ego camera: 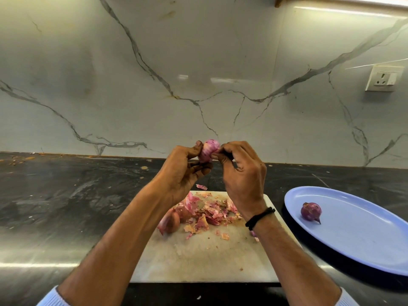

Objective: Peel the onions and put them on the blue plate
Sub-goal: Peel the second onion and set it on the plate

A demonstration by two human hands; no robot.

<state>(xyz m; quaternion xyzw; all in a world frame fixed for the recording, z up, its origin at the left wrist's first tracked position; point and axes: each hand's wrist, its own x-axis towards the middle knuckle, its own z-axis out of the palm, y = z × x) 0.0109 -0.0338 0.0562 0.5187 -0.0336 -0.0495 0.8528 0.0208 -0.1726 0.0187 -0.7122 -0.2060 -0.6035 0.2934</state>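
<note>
Here, the held onion (208, 150) was up in the air above the far edge of the cutting board (198, 257), pink and white with purple streaks. The left hand (183, 173) gripped it from the left and from below, thumb up along its side and fingers curled round underneath. The right hand (240, 180) met it from the right, its fingers (223, 151) bent and pinched together on the onion's right side; whether they had skin between them I could not tell. A black wristband (260, 218) sat on the right wrist, and pale blue sleeves (49, 298) showed at the near edge on both forearms.

Below the hands, a heap of peels (212, 212), pink and tan, lay on the far half of the white board. A brown-skinned onion (171, 221) lay on the board at the left end of the heap, touching it. One stray peel (201, 187) lay on the counter (66, 206) just beyond the board's far edge.

To the right of the board, the blue plate (364, 239) sat on the dark counter, oval and partly cut off by the picture's right edge. One purple onion (310, 211) lay on its left part, a dark root tip pointing near and right.

Behind the counter rose a pale marble wall (154, 85) with grey veins, and a white socket (383, 78) was fixed to it at the far right.
</note>
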